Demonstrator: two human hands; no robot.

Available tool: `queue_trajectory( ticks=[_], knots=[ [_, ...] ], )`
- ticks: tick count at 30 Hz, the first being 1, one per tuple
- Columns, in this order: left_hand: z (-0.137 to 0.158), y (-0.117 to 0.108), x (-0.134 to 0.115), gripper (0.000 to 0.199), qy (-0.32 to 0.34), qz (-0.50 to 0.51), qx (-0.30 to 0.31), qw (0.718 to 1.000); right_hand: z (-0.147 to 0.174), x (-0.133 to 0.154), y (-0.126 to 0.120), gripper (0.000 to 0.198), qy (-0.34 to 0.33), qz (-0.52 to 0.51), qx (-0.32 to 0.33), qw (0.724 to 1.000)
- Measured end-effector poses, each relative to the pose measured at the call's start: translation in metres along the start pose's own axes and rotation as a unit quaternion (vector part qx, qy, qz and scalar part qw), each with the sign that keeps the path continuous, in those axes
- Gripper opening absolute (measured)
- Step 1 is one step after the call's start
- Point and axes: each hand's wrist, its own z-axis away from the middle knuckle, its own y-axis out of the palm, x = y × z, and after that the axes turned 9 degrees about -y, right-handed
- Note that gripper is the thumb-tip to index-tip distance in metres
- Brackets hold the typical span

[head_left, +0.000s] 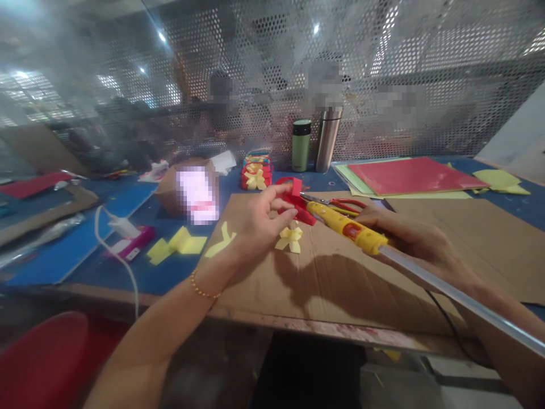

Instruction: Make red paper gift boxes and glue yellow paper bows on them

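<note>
My left hand (266, 218) pinches a folded red paper piece (303, 215) above the cardboard sheet. In my right hand (404, 236) is a yellow hot glue gun (347, 224), its tip pointing left at the red paper and a long clear glue stick (460, 295) running out of its back. Scissors (340, 203) with red and yellow handles lie just behind the gun; whether my right fingers touch them is hidden. Below the red paper sits a yellow paper bow (290, 238) on the cardboard (272, 289). A yellow paper strip (221, 241) is beside my left wrist.
Stacked red paper pieces with a yellow bow (256, 173) stand at the back. Behind are a green tumbler (301, 146) and a steel flask (328, 142). A red sheet (417, 175) lies at right. A lit phone (198, 194), yellow scraps (176, 245) and a purple power strip (130, 243) are left.
</note>
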Motion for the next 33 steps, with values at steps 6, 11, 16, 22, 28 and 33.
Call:
queue_trajectory(
  ticks=[6,11,16,22,28,33],
  knots=[
    [-0.0012,-0.0002,0.0008,0.040,0.011,-0.015,-0.007,1.000,-0.0056,0.0080,-0.0018,0.038,-0.029,0.010,-0.008,0.999],
    [-0.0013,-0.0002,0.0014,0.043,0.002,-0.019,-0.009,1.000,-0.0047,0.0065,-0.0012,0.040,-0.029,0.011,-0.006,0.999],
    [-0.0010,0.0018,0.0022,0.043,0.003,-0.002,-0.002,1.000,-0.0023,0.0048,-0.0009,0.042,-0.001,0.001,-0.003,1.000],
    [0.0000,0.0016,0.0029,0.046,-0.006,-0.010,-0.011,1.000,-0.0057,0.0087,-0.0007,0.038,-0.011,0.010,-0.013,1.000],
    [-0.0001,0.0019,0.0042,0.046,-0.002,-0.003,-0.013,1.000,-0.0073,0.0113,-0.0002,0.034,-0.036,0.022,-0.017,0.999],
    [0.0005,0.0016,0.0018,0.044,0.000,-0.018,-0.022,1.000,-0.0077,0.0121,0.0001,0.033,-0.052,0.031,-0.018,0.998]
  ],
)
